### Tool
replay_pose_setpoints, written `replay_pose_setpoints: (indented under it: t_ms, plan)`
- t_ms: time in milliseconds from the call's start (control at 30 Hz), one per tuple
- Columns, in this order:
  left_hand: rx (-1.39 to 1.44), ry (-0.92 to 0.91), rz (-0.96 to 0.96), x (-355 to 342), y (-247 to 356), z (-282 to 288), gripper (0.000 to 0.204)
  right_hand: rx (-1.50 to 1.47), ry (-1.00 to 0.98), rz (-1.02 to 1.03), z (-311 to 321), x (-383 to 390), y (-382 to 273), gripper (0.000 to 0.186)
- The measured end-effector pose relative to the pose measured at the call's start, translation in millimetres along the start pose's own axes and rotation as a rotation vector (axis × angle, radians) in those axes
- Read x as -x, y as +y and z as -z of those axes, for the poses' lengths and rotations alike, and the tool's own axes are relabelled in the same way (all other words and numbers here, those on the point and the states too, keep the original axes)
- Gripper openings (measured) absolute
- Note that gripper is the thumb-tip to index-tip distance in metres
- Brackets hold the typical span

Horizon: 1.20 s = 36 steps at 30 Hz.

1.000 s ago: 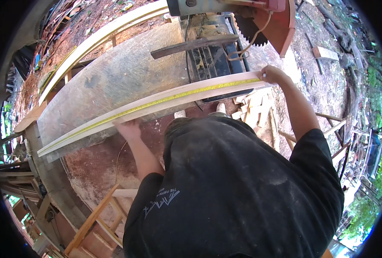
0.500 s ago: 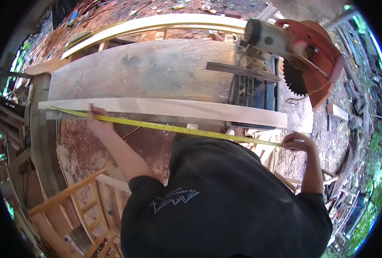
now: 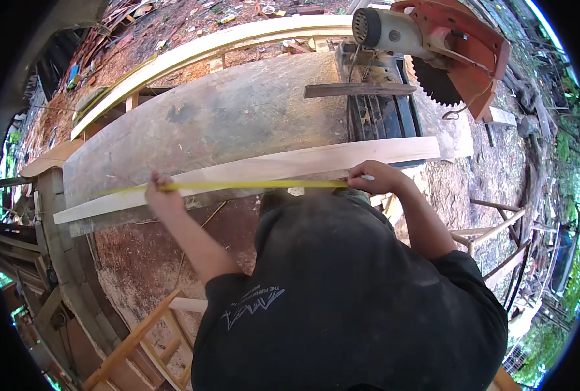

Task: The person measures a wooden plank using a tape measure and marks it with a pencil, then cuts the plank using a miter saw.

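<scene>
A long pale board [image 3: 303, 159] lies along the near edge of a worn panel table [image 3: 224, 98], reaching across the saw's black base. A yellow measuring tape [image 3: 264, 185] stretches in front of it, blurred. My left hand [image 3: 164, 192], smeared by motion, is closed around the tape toward the board's left part. My right hand [image 3: 371, 176] grips the tape's right end, whose case is hidden in my fingers, along with a slim white pen-like stick [image 3: 367, 177].
A chop saw [image 3: 433, 52] with toothed blade and red guard stands at back right, a dark strip [image 3: 358, 90] across its base. Long pale boards [image 3: 185, 45] run behind the table. Wooden frames [image 3: 140, 332] stand at lower left; branches and scrap lie on the ground at right.
The tape has come off the board's face to in front of it. My right hand has moved left from the board's right end, and the stretch of tape between my hands has shortened.
</scene>
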<state>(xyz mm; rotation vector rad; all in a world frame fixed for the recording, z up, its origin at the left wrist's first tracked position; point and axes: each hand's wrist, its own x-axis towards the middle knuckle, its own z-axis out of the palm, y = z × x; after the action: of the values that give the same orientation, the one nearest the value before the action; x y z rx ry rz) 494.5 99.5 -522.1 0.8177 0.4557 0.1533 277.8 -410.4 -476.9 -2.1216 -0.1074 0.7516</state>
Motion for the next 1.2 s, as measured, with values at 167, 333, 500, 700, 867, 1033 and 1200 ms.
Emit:
replay_pose_setpoints:
  t_ms: [167,333,500,700,867,1033,1200]
  plan:
    - [0.020,-0.088,0.090,12.0,-72.9,-59.1,0.013,0.006,0.139,-0.099,-6.5,-3.0,-21.4,0.029]
    - [0.094,-0.231,0.183,65.4,-130.6,-120.2,0.018,-0.078,0.285,-0.265,-7.1,6.5,-23.0,0.027]
    - [-0.049,-0.154,0.185,52.0,-122.3,-128.2,0.021,0.046,0.312,-0.244,-0.7,32.0,-9.8,0.031]
    - [0.090,0.136,-0.148,-76.4,65.4,-18.6,0.027,0.282,0.122,-0.256,33.7,153.8,88.4,0.015]
    - [-0.679,0.035,-0.009,44.6,8.6,-48.8,0.024,0.048,0.219,-0.160,14.3,86.2,52.4,0.025]
    - [-0.771,-0.415,0.380,180.0,-93.5,-61.3,0.018,0.030,0.102,-0.043,-36.4,-16.2,1.1,0.031]
    - [-1.068,-0.172,0.047,98.1,-43.4,-17.5,0.020,0.092,0.054,-0.005,-22.5,-18.3,-51.0,0.026]
